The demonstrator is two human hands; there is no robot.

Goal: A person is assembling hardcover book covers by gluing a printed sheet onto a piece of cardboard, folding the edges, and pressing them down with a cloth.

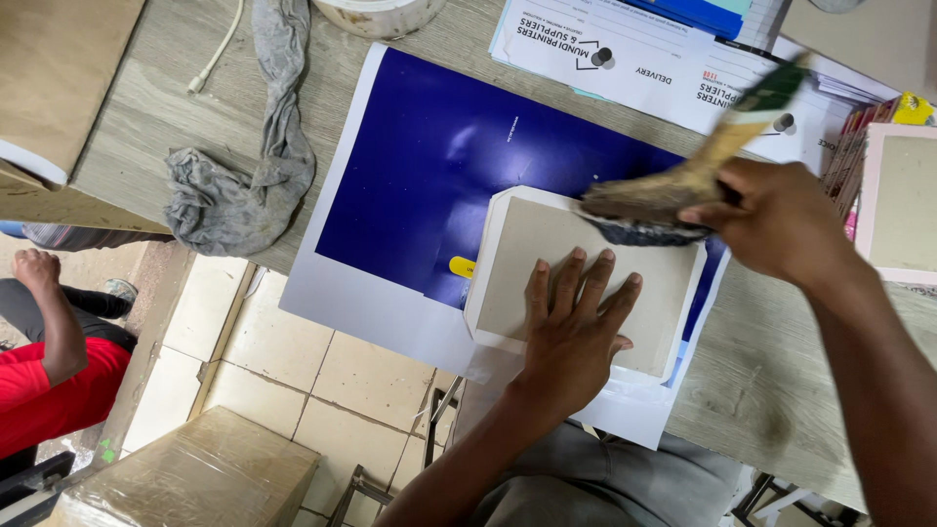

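Head view shows the right hand (781, 220) closed round a wide, worn brush (649, 205), bristles touching the grey board (547, 259) at its two o'clock corner; the left hand (576, 327) lies flat with fingers spread, pinning the board at six o'clock; the board sits on a glossy blue sheet (420, 166) and looks stiff, light, best held by its edges; a limp grey rag (244, 185) lies at nine o'clock.

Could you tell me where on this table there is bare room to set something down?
Bare wood shows between the grey rag and the blue sheet, and below the right hand toward the table edge. The far edge, with printed papers, is crowded.
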